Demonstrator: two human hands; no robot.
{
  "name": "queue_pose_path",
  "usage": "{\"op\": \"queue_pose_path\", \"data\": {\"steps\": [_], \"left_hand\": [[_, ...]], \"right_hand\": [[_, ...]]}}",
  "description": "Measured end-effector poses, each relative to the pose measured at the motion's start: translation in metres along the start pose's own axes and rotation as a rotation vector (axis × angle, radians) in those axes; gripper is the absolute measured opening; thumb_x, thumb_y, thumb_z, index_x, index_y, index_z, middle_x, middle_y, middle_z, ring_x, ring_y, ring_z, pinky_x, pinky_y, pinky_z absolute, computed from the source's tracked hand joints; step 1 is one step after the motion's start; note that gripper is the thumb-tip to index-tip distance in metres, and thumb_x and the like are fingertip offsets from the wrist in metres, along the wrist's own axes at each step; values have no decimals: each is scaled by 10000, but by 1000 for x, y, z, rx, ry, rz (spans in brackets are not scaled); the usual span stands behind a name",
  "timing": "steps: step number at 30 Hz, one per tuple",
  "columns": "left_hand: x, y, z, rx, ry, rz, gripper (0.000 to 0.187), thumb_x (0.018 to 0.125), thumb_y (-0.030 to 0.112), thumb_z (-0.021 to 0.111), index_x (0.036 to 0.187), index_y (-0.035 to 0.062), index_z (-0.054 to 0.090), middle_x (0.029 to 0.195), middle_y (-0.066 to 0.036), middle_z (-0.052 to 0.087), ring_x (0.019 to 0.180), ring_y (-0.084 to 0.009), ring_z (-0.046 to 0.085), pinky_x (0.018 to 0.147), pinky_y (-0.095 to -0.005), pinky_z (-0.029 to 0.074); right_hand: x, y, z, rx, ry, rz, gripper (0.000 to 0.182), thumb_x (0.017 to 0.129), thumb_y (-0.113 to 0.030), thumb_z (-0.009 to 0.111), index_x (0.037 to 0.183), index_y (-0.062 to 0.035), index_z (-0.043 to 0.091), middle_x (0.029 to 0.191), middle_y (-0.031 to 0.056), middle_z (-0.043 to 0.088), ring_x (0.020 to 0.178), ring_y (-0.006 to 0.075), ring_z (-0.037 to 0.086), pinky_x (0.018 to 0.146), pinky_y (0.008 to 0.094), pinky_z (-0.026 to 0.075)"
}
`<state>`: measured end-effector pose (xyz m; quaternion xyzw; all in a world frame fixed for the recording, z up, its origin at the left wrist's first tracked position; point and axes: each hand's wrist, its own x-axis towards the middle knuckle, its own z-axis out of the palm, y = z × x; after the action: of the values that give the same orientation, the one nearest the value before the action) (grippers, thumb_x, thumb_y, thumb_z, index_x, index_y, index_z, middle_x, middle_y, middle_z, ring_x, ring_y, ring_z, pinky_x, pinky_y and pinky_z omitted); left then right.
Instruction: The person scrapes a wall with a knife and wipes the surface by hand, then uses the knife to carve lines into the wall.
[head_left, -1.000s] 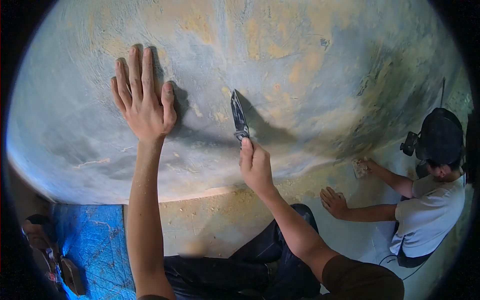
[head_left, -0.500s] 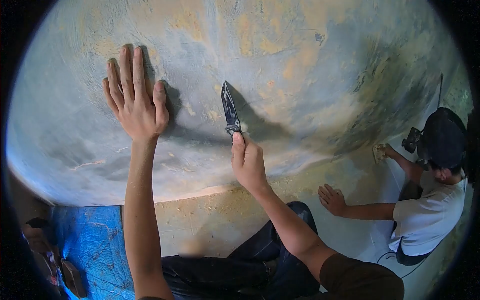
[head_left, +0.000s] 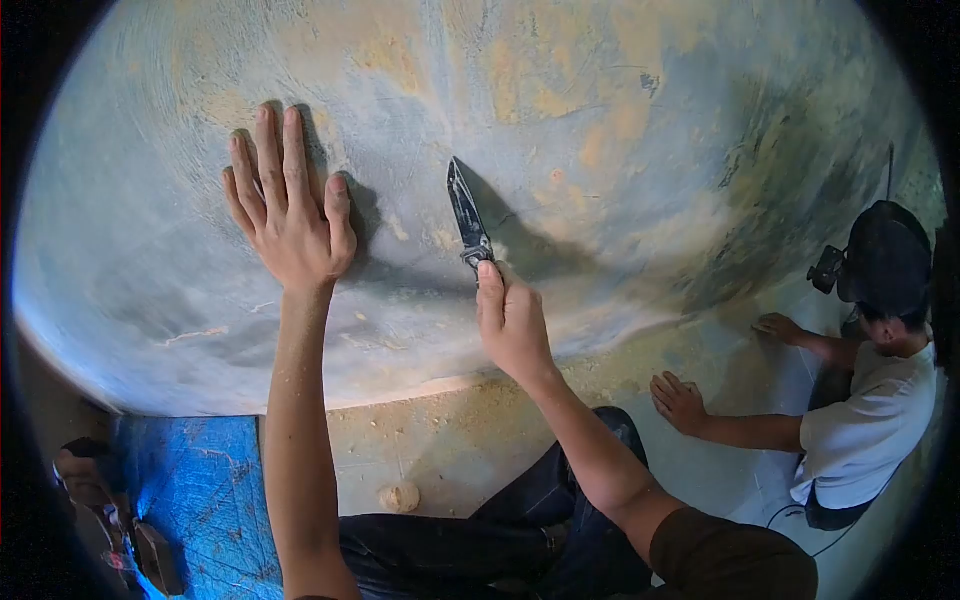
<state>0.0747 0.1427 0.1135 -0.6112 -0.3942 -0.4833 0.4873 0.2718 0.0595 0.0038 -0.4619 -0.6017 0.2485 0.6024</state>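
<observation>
My left hand lies against the large curved, grey and tan patched surface, its fingers stretched out and pointing up. To its right, my right hand is wrapped round the handle of a folding knife with a dark blade. The blade points up and slightly left along the surface, pale residue smeared on it, and casts a shadow to the right. Most of the knife's handle is hidden inside my fist.
A co-worker in a dark cap sits at the right, both hands low by the floor. A blue sheet lies at lower left beside dark objects. Crumbs and a round pale lump rest on the floor before my legs.
The whole view has shifted slightly, and both my hands appear a little farther right. The co-worker's far hand has lowered, and the pale block it held no longer shows there.
</observation>
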Motion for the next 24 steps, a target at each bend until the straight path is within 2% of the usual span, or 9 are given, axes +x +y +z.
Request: {"op": "queue_pose_path", "data": {"steps": [7,24], "left_hand": [[-1,1,-1,0,-1,-12,576,1026,436,304,1520,153,395,1583,-58,356,1493,-277,246,1223,-455,108],[-2,0,0,-19,9,-12,575,1023,431,320,1511,142,414,1571,-67,379,1487,-285,264,1218,-465,116]], "right_hand": [[-18,25,-4,-59,63,-24,455,1075,-326,412,769,-5,510,555,39,457,496,136,479,499,327,392],[-11,18,-3,-18,31,-20,467,1078,-344,404,752,-21,491,567,7,445,502,94,446,489,299,374]]}}
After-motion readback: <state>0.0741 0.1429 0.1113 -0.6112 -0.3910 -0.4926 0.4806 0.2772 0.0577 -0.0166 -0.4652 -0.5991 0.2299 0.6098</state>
